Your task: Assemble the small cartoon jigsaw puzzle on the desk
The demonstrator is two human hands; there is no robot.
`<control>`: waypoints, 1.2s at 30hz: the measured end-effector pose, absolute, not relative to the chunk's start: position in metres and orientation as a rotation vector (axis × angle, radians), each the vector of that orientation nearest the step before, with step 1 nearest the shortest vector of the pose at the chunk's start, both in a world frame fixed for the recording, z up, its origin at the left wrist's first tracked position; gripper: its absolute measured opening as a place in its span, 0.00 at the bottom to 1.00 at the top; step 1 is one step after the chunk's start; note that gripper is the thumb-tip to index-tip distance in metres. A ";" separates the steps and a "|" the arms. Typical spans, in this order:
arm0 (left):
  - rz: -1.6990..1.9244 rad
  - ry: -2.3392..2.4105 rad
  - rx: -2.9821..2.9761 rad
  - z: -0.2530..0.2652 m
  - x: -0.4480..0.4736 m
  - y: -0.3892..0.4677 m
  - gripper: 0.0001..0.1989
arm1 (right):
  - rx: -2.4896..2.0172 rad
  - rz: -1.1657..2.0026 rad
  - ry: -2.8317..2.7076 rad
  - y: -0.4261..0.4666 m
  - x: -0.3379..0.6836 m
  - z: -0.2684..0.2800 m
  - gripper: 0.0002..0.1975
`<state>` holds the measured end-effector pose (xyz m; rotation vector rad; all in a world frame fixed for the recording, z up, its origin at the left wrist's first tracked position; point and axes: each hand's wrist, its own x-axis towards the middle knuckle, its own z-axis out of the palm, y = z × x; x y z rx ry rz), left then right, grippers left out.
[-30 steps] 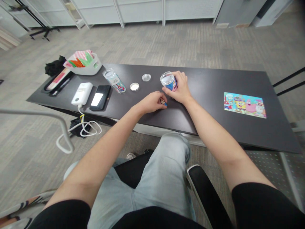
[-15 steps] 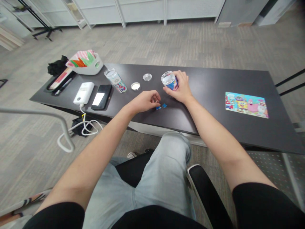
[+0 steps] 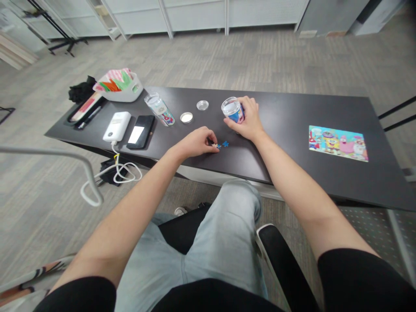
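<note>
My right hand (image 3: 249, 118) is wrapped round a clear jar (image 3: 234, 116) with a blue printed label, tilted with its open mouth up. To the left, my left hand (image 3: 199, 142) is low over the table, thumb and fingers closing on small jigsaw pieces (image 3: 216, 146). A loose blue jigsaw piece (image 3: 225, 144) lies just right of those fingertips. On the far right of the table lies a colourful cartoon picture card (image 3: 338, 143). A second clear printed jar (image 3: 160, 110) stands left of my hands. Between the jars are a clear lid (image 3: 202, 105) and a pale round lid (image 3: 186, 117).
A dark phone (image 3: 141, 131) and a white power bank (image 3: 117, 126) with a white cable (image 3: 121, 173) lie at the left. Behind them are a white basket (image 3: 128, 91) of colourful packets and a black tray (image 3: 87, 112). The dark table's (image 3: 286, 151) front edge runs before my knees.
My left fingers have shifted slightly and now hold pale and blue jigsaw pieces more visibly at the tips. My right hand keeps the jar in place. The whole view has drifted slightly.
</note>
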<state>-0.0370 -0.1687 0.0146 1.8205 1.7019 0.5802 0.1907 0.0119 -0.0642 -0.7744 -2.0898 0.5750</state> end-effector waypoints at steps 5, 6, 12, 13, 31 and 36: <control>0.533 1.699 1.760 0.014 -0.026 -0.168 0.16 | -0.763 0.538 -2.107 0.016 0.191 -0.069 0.52; 0.506 1.703 1.729 0.014 -0.024 -0.168 0.16 | -0.760 0.535 -2.107 0.017 0.191 -0.070 0.53; 0.422 1.725 1.634 0.021 -0.020 -0.167 0.22 | -0.748 0.525 -2.095 0.018 0.190 -0.071 0.54; 0.421 1.726 1.616 0.022 -0.020 -0.168 0.21 | -0.747 0.526 -2.096 0.018 0.190 -0.071 0.54; 0.377 1.814 1.735 0.025 -0.008 -0.179 0.08 | -0.727 0.502 -2.111 0.021 0.190 -0.075 0.54; 0.325 1.824 1.765 0.027 -0.007 -0.179 0.05 | -0.736 0.505 -2.123 0.021 0.191 -0.073 0.54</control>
